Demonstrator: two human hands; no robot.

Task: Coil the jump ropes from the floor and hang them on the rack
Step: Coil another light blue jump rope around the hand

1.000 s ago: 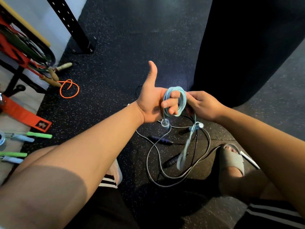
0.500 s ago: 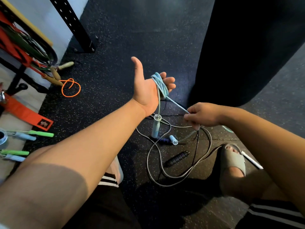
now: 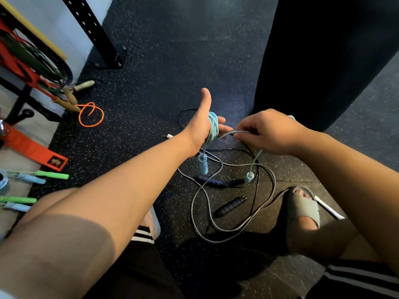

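A light blue jump rope [image 3: 212, 129] is wound in several turns around the palm of my left hand [image 3: 201, 126], whose thumb points up and fingers stretch forward. My right hand [image 3: 266, 131] pinches the free strand of that rope just right of the coil. One blue handle [image 3: 203, 166] hangs below my left hand, and the other [image 3: 249, 177] dangles under my right. On the floor beneath lie a grey rope [image 3: 216, 212] and a black rope with dark handles [image 3: 230, 205]. The rack [image 3: 32, 61] with red and green bands stands at the far left.
An orange rope [image 3: 90, 114] with wooden handles lies by the rack's foot. Green and blue handles [image 3: 43, 176] lie on the floor at the left edge. A black upright post [image 3: 95, 33] rises at the back left, and a large black bag [image 3: 323, 61] hangs at the right. My sandalled foot [image 3: 302, 208] rests beside the ropes.
My right hand rose from low by the floor up to the left hand's fingers, carrying the strand around the coil. The loose handle swung right.
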